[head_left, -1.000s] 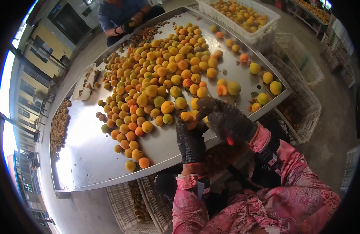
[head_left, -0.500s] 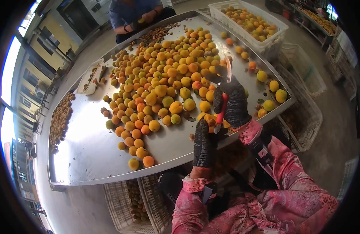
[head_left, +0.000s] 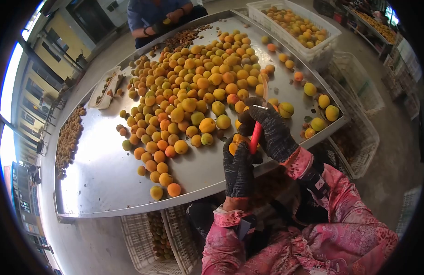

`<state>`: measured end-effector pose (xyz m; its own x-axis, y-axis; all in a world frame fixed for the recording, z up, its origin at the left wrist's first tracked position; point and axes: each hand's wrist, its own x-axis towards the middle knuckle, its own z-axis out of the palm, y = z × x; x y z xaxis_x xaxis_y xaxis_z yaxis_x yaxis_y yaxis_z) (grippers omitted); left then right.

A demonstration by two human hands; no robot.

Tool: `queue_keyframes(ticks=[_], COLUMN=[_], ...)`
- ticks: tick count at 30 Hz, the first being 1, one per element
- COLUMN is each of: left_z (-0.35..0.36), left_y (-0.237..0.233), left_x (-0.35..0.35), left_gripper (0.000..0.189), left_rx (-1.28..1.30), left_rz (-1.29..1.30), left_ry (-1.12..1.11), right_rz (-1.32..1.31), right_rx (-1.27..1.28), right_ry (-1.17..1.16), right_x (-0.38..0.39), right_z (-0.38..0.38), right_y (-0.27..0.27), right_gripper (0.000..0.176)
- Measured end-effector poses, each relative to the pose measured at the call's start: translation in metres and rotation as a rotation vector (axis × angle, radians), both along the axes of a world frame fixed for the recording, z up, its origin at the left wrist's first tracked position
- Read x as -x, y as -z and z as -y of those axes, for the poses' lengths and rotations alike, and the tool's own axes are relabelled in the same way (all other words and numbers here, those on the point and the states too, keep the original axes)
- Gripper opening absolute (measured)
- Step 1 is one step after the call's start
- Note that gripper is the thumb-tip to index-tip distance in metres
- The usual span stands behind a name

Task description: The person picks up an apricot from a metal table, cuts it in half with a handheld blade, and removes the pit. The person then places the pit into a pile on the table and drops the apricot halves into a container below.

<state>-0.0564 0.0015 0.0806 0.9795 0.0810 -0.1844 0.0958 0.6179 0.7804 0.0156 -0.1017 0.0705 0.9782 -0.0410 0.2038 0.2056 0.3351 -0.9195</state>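
Observation:
My left hand (head_left: 239, 170), in a dark glove, is closed around an opened orange apricot (head_left: 238, 143) at the near edge of the metal table (head_left: 102, 183). My right hand (head_left: 272, 129), also gloved, grips a red-handled tool (head_left: 255, 137). The handle's lower end lies beside the apricot, and a thin curved piece rises above my right fingers. Many yellow and orange apricots (head_left: 189, 105) are heaped on the table just beyond my hands.
A white crate of apricots (head_left: 333, 34) stands at the back right. Pits (head_left: 69, 140) lie along the left side near a white tray (head_left: 101, 91). Another person's hands (head_left: 175, 16) are at the far edge. White crates (head_left: 143, 247) sit below the table.
The red tool has turned in my right hand, and its metal tip no longer points down at the apricot. The apricot in my left hand shows more. A green-yellow apricot right of my hand is uncovered.

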Motion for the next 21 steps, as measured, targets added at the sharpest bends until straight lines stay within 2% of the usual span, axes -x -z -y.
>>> queue_keyframes(ticks=[2,5,6,7,8,10,11,13,17,19,20,21], left_z=[-0.001,-0.004,-0.005,-0.009,-0.009,-0.006,-0.004,0.001,-0.001,-0.002,-0.004,-0.007], left_y=[0.006,0.009,0.011,0.030,0.033,0.036,0.034,0.027,0.032,0.037,0.037,0.035], left_x=[-0.002,-0.004,-0.007,-0.013,-0.014,-0.016,-0.016,-0.014,-0.016,-0.018,-0.018,-0.017], left_gripper=[0.030,0.031,0.032,0.042,0.042,0.043,0.043,0.044,0.041,0.041,0.041,0.040], left_rx=[0.015,0.049,0.073,0.117,0.116,-0.188,-0.190,0.261,0.341,0.060,0.060,0.173], left_rz=[-0.005,-0.028,-0.044,0.002,-0.001,0.095,0.092,-0.049,-0.082,-0.031,-0.032,-0.071], left_ry=[-0.007,-0.002,0.013,0.071,0.076,0.113,0.120,0.137,0.143,0.063,0.063,0.130], right_rz=[-0.258,-0.177,-0.177,-0.093,-0.012,0.048,0.115,0.161,0.118,0.065,0.064,0.125], right_rx=[-0.384,-0.443,-0.445,-0.454,-0.463,-0.458,-0.390,-0.343,-0.330,-0.351,-0.351,-0.274], right_ry=[-0.091,-0.028,-0.023,-0.025,-0.028,-0.027,-0.010,0.051,0.022,-0.100,-0.100,-0.050], right_x=[0.014,0.010,0.010,0.011,0.011,0.009,0.008,0.009,0.010,0.007,0.006,0.004], right_z=[-0.001,0.006,0.009,0.011,0.012,0.010,0.008,0.002,0.003,0.009,0.010,0.010], right_y=[-0.027,-0.036,-0.043,-0.052,-0.059,-0.063,-0.060,-0.052,-0.039,-0.037,-0.032,-0.027], right_gripper=[0.032,0.033,0.033,0.034,0.035,0.037,0.037,0.035,0.033,0.031,0.031,0.030])
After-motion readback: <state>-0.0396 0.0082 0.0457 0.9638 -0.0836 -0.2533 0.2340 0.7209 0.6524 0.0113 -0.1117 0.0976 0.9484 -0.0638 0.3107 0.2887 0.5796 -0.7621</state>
